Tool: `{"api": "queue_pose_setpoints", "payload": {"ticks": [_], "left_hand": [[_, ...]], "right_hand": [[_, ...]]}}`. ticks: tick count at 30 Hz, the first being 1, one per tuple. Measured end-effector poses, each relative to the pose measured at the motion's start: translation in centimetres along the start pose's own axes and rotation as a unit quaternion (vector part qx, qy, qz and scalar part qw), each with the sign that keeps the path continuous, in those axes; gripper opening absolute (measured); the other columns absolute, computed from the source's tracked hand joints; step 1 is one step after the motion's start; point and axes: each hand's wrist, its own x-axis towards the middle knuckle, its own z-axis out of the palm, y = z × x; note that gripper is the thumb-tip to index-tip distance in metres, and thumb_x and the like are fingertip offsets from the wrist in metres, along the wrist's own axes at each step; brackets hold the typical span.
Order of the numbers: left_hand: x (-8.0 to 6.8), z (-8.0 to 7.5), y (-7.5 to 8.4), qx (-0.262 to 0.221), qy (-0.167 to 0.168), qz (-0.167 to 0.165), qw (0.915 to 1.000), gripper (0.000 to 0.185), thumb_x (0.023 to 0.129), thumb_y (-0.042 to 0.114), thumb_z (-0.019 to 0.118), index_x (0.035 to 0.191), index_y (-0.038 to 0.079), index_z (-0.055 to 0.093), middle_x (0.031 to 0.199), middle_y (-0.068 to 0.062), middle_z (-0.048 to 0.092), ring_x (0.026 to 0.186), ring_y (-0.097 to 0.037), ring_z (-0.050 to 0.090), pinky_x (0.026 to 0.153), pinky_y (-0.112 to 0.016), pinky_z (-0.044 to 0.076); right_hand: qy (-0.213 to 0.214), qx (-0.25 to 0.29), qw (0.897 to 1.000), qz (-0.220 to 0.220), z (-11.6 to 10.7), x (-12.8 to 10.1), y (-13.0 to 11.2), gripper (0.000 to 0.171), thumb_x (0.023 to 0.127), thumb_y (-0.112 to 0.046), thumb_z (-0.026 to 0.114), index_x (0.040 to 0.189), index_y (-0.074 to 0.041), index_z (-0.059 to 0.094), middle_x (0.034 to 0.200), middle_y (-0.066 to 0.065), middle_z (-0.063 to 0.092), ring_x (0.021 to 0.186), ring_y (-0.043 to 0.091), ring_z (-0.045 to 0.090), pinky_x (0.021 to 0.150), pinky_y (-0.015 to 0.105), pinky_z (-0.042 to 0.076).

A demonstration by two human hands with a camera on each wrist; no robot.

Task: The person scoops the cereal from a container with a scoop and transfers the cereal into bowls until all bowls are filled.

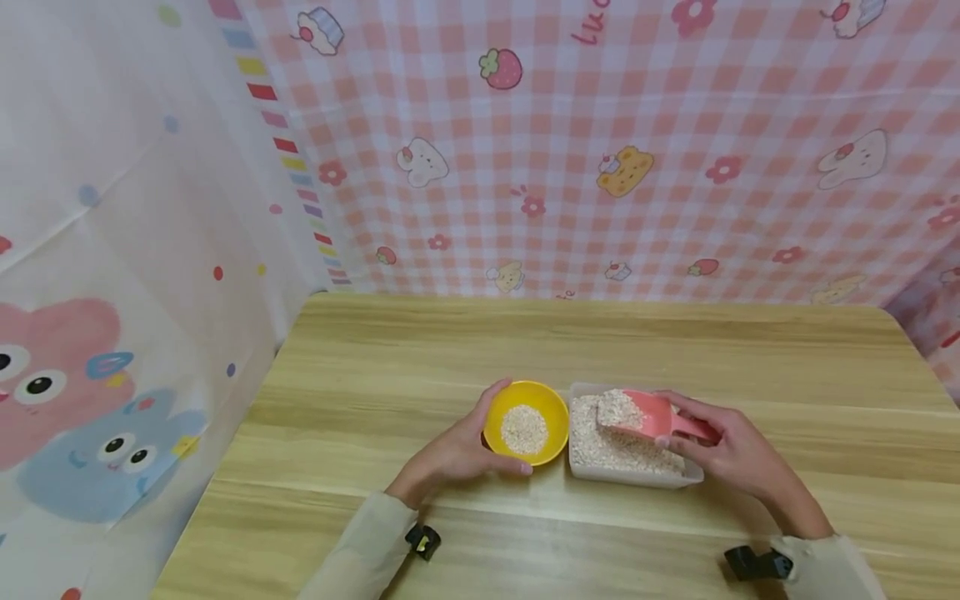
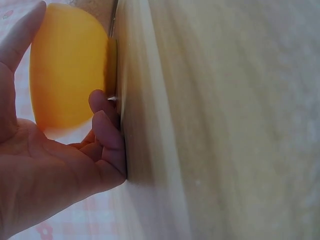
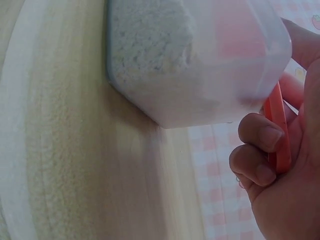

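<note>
A yellow bowl (image 1: pixel 556 417) with a layer of pale rolled oats (image 1: pixel 523 430) in it stands on the table. My left hand (image 1: pixel 459 450) holds its left side, thumb near the front and fingers round the back. In the left wrist view some fingers (image 2: pixel 107 135) curl near the bowl's foot. Close on the bowl's right is a translucent plastic container (image 1: pixel 630 477) of oats. Over it my right hand (image 1: pixel 738 454) grips a pink scoop (image 1: pixel 657 412) by the handle, with oats heaped in its front. The right wrist view shows fingers curled round the handle (image 3: pixel 278 130).
The wooden table (image 1: pixel 420 350) extends around both vessels, with its back edge against a pink checked cloth (image 1: pixel 570 225). A white printed cloth (image 1: pixel 150 225) hangs on the left. Black straps (image 1: pixel 757 564) sit at both wrists.
</note>
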Motion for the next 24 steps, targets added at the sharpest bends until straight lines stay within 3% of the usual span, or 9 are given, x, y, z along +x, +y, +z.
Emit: {"api": "queue_pose_setpoints", "payload": {"ticks": [6,17,24], "left_hand": [[0.04,-0.02,-0.02,0.002,0.001,-0.004,1.0000,0.117,0.069,0.037,0.091,0.156,0.039,0.013,0.157,-0.003,0.034,0.140,-0.029,0.035,0.116,-0.059,0.020],[0.02,0.01,0.18,0.002,-0.001,-0.010,1.0000,0.118,0.068,0.037,0.092,0.156,0.038,0.013,0.156,-0.004,0.035,0.139,-0.030,0.036,0.116,-0.060,0.020],[0.01,-0.03,0.25,0.005,-0.001,-0.007,1.0000,0.118,0.068,0.036,0.092,0.156,0.037,0.013,0.156,-0.005,0.035,0.139,-0.031,0.036,0.116,-0.060,0.021]], "right_hand": [[-0.004,-0.010,1.000,0.008,-0.13,0.16,-0.10,0.056,0.088,-0.013,0.075,0.140,-0.002,0.054,0.076,0.000,0.050,0.054,0.000,0.036,0.047,0.023,0.037],[0.011,-0.041,0.999,0.007,-0.10,-0.02,-0.49,0.054,0.086,-0.015,0.077,0.137,-0.008,0.059,0.065,-0.009,0.037,0.052,0.000,0.035,0.046,0.022,0.034],[0.021,-0.051,0.998,-0.011,-0.36,0.12,-0.91,0.053,0.085,-0.013,0.078,0.135,-0.009,0.061,0.067,-0.006,0.044,0.052,0.000,0.036,0.045,0.021,0.035]]}}
